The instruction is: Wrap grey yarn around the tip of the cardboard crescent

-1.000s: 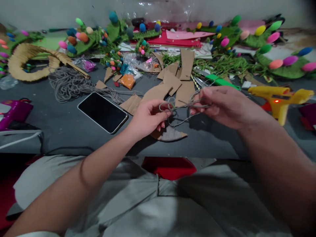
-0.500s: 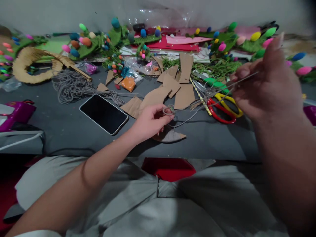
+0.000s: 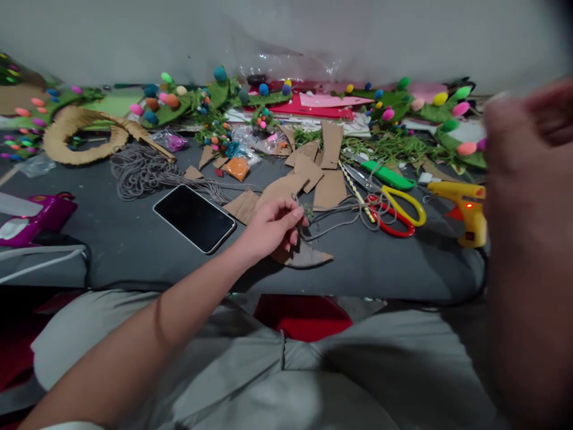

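My left hand is closed in a pinch on a thin grey cord, just above the table. Under the fingers, a curved cardboard piece shows a grey-covered surface and a bare brown tip. From my left hand the cord trails right and lies in loose loops over scissors with red and yellow handles. My right hand is raised at the right edge, close to the camera and blurred. Its fingers are partly out of frame, and no cord shows running to it.
Behind my left hand lie cardboard scraps. A phone and a heap of grey cord are to the left. A yellow glue gun with a lit red light stands right; a purple device sits far left. Colourful egg decorations line the wall.
My right hand has moved right and nearer the camera. The cord stretched to it before now lies slack over the scissors. The glue gun has come into view. My left hand stays pinched.
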The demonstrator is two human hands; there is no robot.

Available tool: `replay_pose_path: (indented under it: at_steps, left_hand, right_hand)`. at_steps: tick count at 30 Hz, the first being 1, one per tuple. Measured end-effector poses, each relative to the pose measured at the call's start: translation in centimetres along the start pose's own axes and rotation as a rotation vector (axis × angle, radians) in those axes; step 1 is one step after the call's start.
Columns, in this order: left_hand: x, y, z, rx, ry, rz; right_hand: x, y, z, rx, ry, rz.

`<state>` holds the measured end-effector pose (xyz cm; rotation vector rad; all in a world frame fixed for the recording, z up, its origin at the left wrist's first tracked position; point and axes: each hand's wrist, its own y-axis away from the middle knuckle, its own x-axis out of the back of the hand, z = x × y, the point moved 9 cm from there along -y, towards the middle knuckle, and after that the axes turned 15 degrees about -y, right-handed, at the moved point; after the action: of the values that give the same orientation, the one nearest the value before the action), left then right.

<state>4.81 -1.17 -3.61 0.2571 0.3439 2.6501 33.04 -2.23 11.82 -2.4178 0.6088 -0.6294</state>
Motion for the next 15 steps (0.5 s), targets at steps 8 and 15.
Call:
replay_pose_path:
  at_steps: [8,15]
  left_hand:
    - [0.4,0.0,0.3,-0.094,0.008,-0.001]
    - [0.3,0.2,0.5,-0.122,-0.036,-0.028]
  right_hand:
    - [-12.5,8.4,0.3,0.067,-0.068,-0.885]
    - [-14.5,9.4,-0.6,0.077,-0.14,-0.949]
